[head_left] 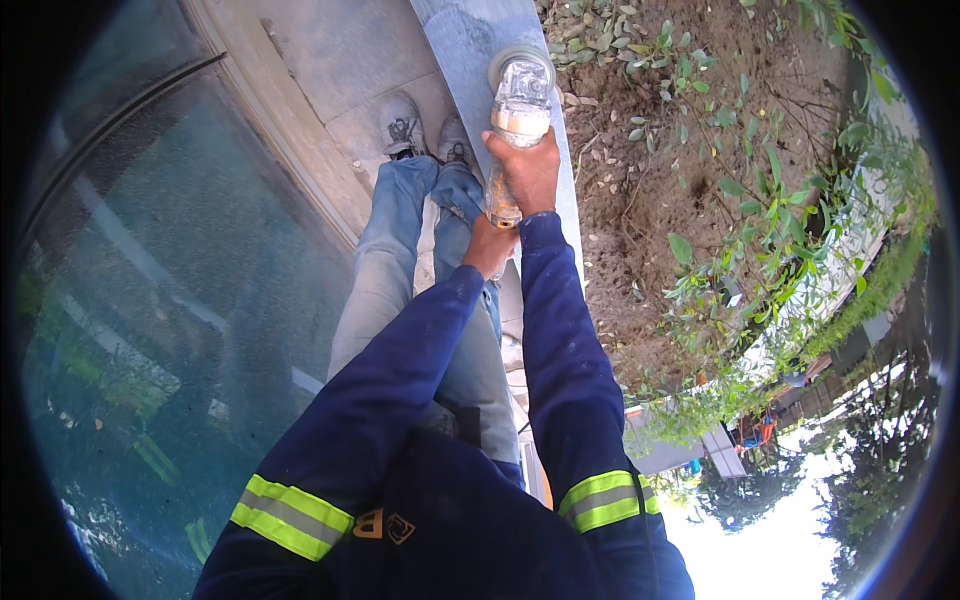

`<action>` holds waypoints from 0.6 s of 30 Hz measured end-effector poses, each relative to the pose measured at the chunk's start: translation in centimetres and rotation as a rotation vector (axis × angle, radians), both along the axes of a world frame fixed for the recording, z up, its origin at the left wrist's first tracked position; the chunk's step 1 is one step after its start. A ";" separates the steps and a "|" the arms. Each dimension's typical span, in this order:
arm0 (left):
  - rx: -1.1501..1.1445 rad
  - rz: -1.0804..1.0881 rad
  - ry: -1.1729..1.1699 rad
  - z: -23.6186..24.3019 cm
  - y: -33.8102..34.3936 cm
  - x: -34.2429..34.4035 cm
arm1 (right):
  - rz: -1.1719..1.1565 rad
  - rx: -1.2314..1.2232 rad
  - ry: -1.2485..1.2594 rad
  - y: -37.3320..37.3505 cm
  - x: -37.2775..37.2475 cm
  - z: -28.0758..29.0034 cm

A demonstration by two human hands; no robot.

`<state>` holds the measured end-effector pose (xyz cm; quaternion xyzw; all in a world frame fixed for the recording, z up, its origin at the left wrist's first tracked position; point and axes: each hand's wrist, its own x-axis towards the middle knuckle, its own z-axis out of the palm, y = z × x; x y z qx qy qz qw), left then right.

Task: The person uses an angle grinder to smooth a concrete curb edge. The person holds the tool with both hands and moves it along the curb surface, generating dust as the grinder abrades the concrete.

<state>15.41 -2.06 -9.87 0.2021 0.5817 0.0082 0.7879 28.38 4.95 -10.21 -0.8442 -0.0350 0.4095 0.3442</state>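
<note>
A dusty angle grinder [523,98] with a worn orange and pale body lies along a grey stone slab [465,38]. Its round disc is at the far end, against or just above the slab's top; I cannot tell if it touches. My right hand [530,172] wraps round the grinder's body just behind the head. Lower down, my left hand [490,247] is closed at the tool's rear end, its fingers partly hidden by the right wrist and the grinder.
Left of the paving [345,60] stands a large dark glass pane [200,260] in a frame. A planting bed [630,230] with soil, dry leaves and leafy plants [770,210] borders the slab's right side. My legs and shoes [402,125] are beside the slab's left edge.
</note>
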 end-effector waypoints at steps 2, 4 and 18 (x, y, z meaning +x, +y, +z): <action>-0.055 -0.033 -0.041 0.5 -0.5 -1.2 | -0.023 0.031 -0.003 -1.2 -0.9 0.2; -0.107 -0.064 -0.047 0.8 -1.3 -1.8 | -0.044 -0.001 0.004 -2.4 -1.3 0.5; -0.004 0.014 -0.048 -0.2 -0.8 -0.2 | -0.014 0.036 -0.014 -1.0 -0.3 0.0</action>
